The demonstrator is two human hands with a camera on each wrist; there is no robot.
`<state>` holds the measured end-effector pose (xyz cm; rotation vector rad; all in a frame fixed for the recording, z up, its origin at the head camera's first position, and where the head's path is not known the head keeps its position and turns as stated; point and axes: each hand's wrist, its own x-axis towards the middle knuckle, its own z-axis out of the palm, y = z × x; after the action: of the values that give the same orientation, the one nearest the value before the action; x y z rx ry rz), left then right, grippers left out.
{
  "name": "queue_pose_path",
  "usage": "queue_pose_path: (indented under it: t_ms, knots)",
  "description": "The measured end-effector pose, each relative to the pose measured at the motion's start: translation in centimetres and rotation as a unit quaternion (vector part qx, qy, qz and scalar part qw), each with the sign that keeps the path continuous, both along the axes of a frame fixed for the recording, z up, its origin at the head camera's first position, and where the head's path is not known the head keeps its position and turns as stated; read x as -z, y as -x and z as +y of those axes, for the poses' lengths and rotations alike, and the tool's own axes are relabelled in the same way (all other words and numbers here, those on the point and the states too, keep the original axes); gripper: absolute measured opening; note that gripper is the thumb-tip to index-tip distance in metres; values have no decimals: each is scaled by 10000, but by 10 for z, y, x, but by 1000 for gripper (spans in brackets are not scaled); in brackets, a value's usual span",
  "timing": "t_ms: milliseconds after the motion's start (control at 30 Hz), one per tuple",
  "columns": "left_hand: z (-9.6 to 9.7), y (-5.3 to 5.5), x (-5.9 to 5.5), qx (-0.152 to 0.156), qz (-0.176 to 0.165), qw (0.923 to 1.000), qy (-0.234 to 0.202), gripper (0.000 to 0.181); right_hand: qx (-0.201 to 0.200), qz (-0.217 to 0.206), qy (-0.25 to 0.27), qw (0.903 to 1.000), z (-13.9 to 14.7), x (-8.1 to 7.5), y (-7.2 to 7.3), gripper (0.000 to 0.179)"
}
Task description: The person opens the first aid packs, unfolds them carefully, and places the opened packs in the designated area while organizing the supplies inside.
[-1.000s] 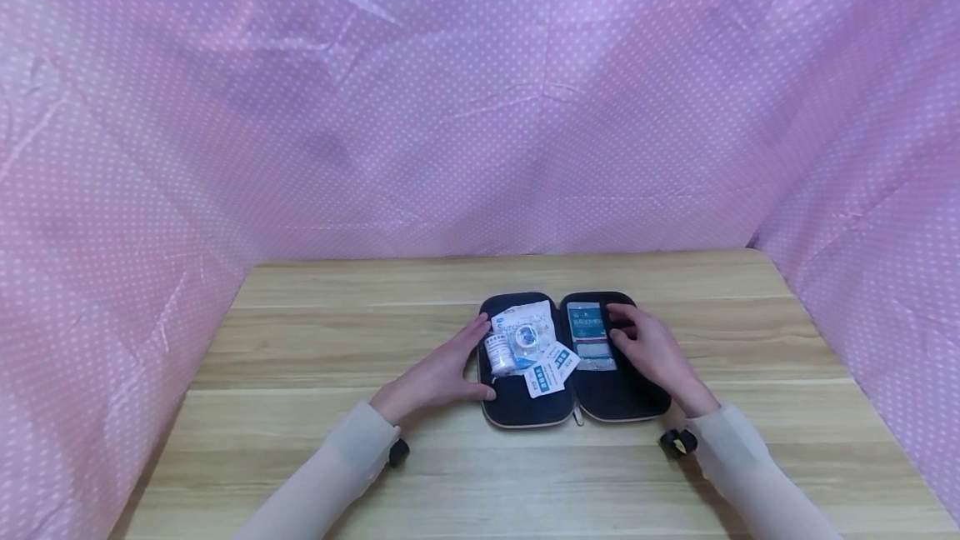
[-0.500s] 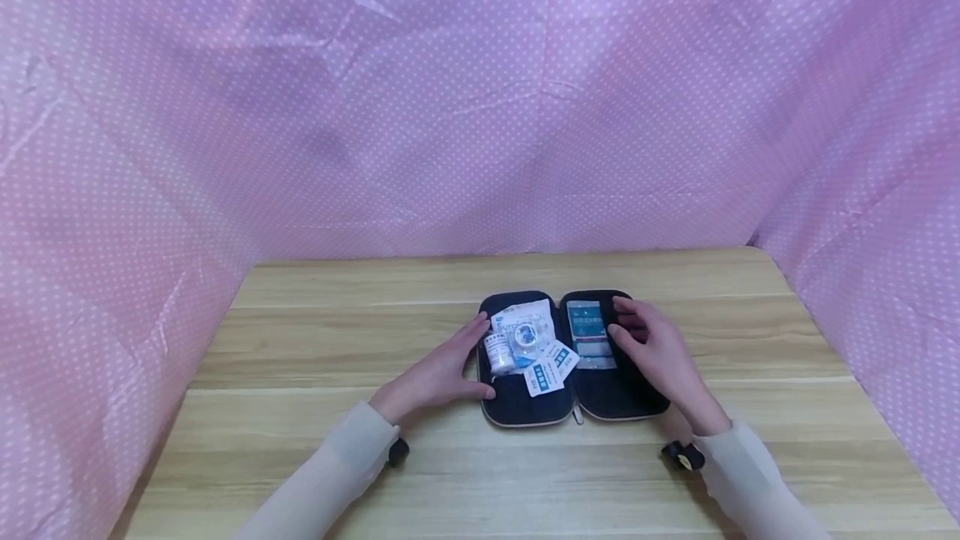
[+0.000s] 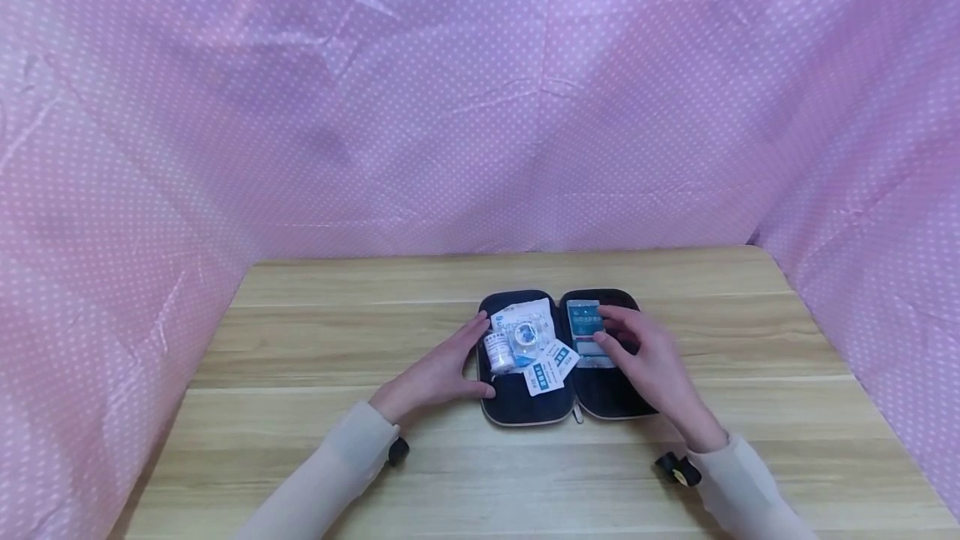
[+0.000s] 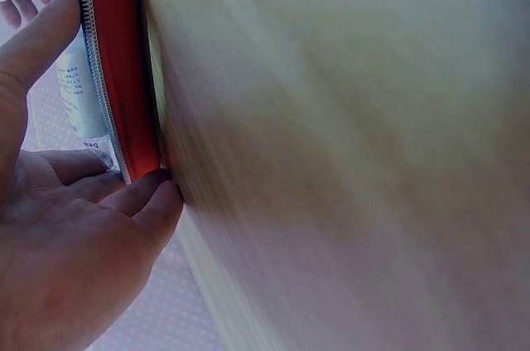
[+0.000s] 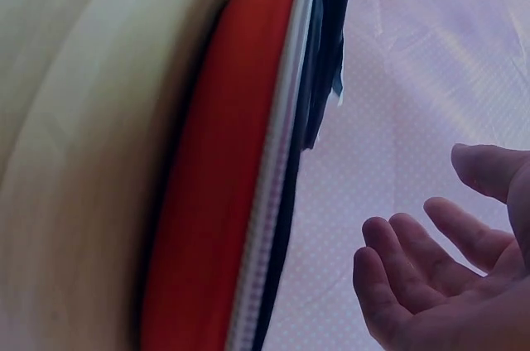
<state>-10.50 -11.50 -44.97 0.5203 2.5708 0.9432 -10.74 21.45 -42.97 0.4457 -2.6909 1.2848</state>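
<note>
An unzipped first-aid case, black inside and red outside, lies spread flat on the table. My left hand holds its left edge, thumb at the near part and fingertips farther up; the left wrist view shows fingertips against the red side. Over the right half hovers my right hand, fingers loosely bent and holding nothing, fingertips overlapping a teal-and-white packet. The left half carries a white printed roll, a clear-wrapped round item on a white packet, and two small white sachets.
The wooden table extends around the case on all sides. Pink polka-dot cloth hangs behind and at both sides. A zipper pull sticks out at the near end of the case's fold. Dark wrist cameras sit at both cuffs.
My right hand draws slightly back off the teal packet, then shifts left over it again, with thumb and fingers still apart. The left hand and the case stay in place.
</note>
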Motion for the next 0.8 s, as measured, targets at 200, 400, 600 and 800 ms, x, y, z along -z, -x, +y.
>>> queue_pose_path:
  t_ms: [200,400,600,800]
  knots:
    - [0,0,-1,-1,-5,10000,15,107,-97,-158,-81,9998,-8,0,-6,39]
    - [0,0,0,11,2,10000,34,107,-270,-201,-242,9991,-17,3,-11,39]
    - [0,0,1,17,25,10000,35,107,-413,-296,-435,9978,-24,6,-11,40]
    - [0,-1,1,20,13,10000,18,108,-436,-463,-852,9943,-31,8,-10,44]
